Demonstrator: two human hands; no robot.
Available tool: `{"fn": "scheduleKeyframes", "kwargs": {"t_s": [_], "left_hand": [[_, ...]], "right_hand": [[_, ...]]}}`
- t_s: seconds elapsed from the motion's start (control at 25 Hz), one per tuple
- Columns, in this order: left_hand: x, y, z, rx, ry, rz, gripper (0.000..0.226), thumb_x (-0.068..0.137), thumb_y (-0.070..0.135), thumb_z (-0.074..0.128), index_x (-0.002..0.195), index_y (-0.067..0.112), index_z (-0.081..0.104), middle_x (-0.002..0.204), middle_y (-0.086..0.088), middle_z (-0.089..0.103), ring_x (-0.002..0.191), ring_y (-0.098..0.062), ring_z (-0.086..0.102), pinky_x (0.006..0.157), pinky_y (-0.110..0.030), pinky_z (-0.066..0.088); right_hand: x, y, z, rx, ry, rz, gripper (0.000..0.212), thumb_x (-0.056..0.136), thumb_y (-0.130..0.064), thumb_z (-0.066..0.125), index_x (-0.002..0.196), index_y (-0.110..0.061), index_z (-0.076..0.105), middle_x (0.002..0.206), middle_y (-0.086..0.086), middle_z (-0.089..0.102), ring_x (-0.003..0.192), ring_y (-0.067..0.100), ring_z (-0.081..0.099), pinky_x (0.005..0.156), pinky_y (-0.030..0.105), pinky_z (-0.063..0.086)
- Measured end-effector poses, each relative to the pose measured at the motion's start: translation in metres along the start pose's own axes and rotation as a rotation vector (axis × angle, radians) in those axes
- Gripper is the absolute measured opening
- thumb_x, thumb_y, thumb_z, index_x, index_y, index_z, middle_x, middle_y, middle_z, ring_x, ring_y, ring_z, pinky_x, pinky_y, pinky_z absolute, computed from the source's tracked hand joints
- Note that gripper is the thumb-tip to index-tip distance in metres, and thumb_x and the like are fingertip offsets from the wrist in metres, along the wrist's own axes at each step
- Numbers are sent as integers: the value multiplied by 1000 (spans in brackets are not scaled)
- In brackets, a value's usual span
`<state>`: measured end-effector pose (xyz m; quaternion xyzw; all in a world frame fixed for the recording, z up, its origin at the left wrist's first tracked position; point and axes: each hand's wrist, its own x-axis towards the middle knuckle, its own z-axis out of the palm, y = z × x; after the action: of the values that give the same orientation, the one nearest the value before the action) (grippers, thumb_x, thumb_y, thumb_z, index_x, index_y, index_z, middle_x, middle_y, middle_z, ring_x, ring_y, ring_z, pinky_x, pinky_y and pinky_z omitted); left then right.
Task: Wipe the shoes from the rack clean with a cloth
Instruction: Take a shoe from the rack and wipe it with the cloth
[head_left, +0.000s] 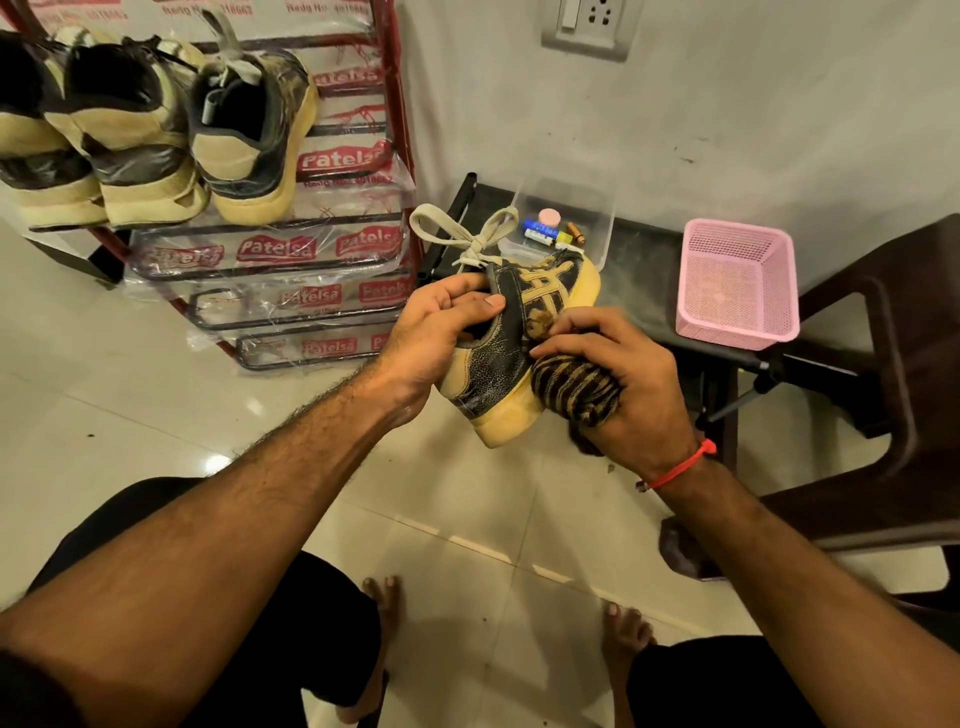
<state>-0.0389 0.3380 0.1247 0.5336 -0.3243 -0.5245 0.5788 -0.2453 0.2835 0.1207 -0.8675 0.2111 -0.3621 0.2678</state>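
Shoe (519, 332) held mid-air, long axis running near-left heel to far-right toe. Left hand (441, 332) grips the collar; right hand (618, 374) clutches the bunched cloth (571, 384), pressed against the shoe's right flank.

Both hands (447, 332) (618, 379) seemingly in curled grip
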Motion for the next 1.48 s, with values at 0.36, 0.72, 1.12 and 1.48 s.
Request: {"fn": "scheduleKeyframes", "kwargs": {"t_s": [0.36, 0.72, 1.12, 1.48], "left_hand": [[0, 1, 2, 87, -28, -20, 34, 98, 7, 62, 131, 2, 62, 122, -20, 71, 110, -28, 68, 99, -40, 54], [-1, 2, -1, 100, -18, -22, 32, 96, 6, 63, 129, 3, 64, 119, -19, 73, 105, -24, 70, 92, -29, 57], [0, -3, -2, 254, 4, -80, 61, 105, 58, 34, 129, 14, 68, 111, -7, 76, 108, -24, 71, 95, -40, 53], [-3, -4, 0, 251, -3, -82, 65, 100, 63, 36, 125, 14, 70, 113, -8, 76, 112, -23, 70, 101, -37, 50]], "right_hand": [[8, 3, -6, -89, -33, -70, 28, 83, -15, 77, 108, -1, 73, 116, 14, 64, 111, 27, 62, 97, 45, 52], [2, -3, 7, -111, -111, -157, 30, 82, -14, 79, 108, 0, 72, 117, 17, 63, 112, 28, 61, 98, 43, 51], [-1, -15, 21, -126, -197, -255, 30, 85, -11, 78, 111, 0, 71, 120, 18, 62, 114, 30, 59, 100, 42, 49], [-4, -19, 18, -96, -208, -290, 32, 84, -15, 79, 111, 0, 71, 120, 19, 62, 115, 31, 58, 103, 40, 47]]}}
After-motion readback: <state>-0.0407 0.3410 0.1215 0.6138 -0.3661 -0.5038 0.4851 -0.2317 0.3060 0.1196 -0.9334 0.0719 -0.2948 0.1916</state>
